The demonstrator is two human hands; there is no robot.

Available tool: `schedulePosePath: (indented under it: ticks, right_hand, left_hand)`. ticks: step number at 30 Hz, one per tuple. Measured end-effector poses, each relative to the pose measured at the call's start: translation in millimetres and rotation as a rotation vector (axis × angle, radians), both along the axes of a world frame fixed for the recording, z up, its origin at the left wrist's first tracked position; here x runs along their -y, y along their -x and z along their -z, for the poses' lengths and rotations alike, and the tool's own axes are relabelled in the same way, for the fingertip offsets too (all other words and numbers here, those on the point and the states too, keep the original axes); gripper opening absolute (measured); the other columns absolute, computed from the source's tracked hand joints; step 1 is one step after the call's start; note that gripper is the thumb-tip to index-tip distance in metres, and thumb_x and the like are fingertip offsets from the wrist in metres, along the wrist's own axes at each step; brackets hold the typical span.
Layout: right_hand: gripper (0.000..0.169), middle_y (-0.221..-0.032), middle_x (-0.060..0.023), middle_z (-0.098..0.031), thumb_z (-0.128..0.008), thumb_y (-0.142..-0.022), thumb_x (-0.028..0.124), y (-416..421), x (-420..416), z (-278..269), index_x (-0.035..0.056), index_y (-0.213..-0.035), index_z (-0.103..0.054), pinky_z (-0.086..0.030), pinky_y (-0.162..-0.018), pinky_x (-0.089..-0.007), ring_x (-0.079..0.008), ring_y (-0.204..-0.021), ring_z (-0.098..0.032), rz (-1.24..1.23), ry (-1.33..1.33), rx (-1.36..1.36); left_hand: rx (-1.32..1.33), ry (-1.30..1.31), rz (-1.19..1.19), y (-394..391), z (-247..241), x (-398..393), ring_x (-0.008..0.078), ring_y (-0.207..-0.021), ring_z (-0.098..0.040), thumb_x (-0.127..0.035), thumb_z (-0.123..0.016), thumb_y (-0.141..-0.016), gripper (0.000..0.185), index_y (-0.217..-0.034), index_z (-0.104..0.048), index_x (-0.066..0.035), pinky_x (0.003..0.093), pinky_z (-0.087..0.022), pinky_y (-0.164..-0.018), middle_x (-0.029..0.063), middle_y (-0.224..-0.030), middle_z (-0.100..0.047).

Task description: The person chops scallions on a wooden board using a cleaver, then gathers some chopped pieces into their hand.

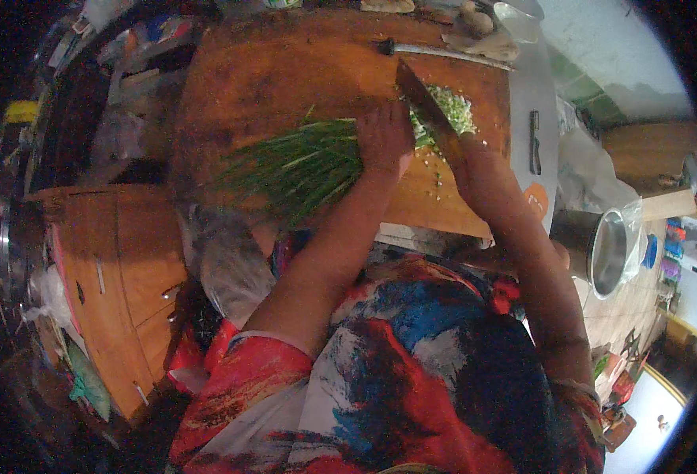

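Note:
A bunch of long green stalks (301, 157), like chives or scallions, lies on a wooden board (265, 71). My left hand (385, 137) presses on the right end of the bunch, its fingers over the stalks. In my right hand (483, 175) is the handle of a knife (431, 109), whose broad dark blade slants up and left, close beside my left fingers. Chopped pale green pieces (458, 109) are heaped on the blade's far side, and small bits are scattered below the blade. The cut ends by my left hand are partly hidden.
A long rod-like tool with a dark end (449, 54) lies across the board's far part. To the right are a metal pot (609, 255) and a clear plastic bag (591, 166). A glass bowl (517, 22) stands at the far right corner. Wooden drawers (111, 237) are at the left.

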State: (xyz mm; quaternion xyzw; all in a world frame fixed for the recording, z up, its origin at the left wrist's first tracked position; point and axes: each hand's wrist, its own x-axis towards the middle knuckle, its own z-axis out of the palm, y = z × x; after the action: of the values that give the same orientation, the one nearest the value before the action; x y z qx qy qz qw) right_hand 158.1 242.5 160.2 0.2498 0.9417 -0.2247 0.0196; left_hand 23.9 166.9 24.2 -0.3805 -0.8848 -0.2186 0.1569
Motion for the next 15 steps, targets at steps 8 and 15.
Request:
schedulePosePath:
  ticks: [8,15]
  right_hand:
    - [0.02,-0.08,-0.0277,-0.061,-0.045,-0.086,0.009,23,7,45,0.0012,-0.105,-0.049,-0.048,-0.065,-0.0524,-0.0437,-0.076,-0.062,0.071,-0.013,0.114]
    - [0.024,-0.08,-0.0269,-0.061,-0.048,-0.086,0.012,9,-4,20,0.0012,-0.107,-0.049,-0.047,-0.066,-0.0533,-0.043,-0.078,-0.062,0.107,0.085,0.042]
  left_hand:
    - [0.192,0.038,0.044,2,-8,-1,0.0277,-0.1,-0.053,-0.024,-0.061,-0.077,0.032,-0.105,-0.053,-0.01,0.0457,-0.037,-0.088,0.01,-0.104,-0.056]
    - [0.077,0.008,0.033,4,0,-3,0.0296,-0.101,-0.052,-0.022,-0.06,-0.077,0.032,-0.106,-0.052,-0.009,0.047,-0.036,-0.092,0.0119,-0.106,-0.055]
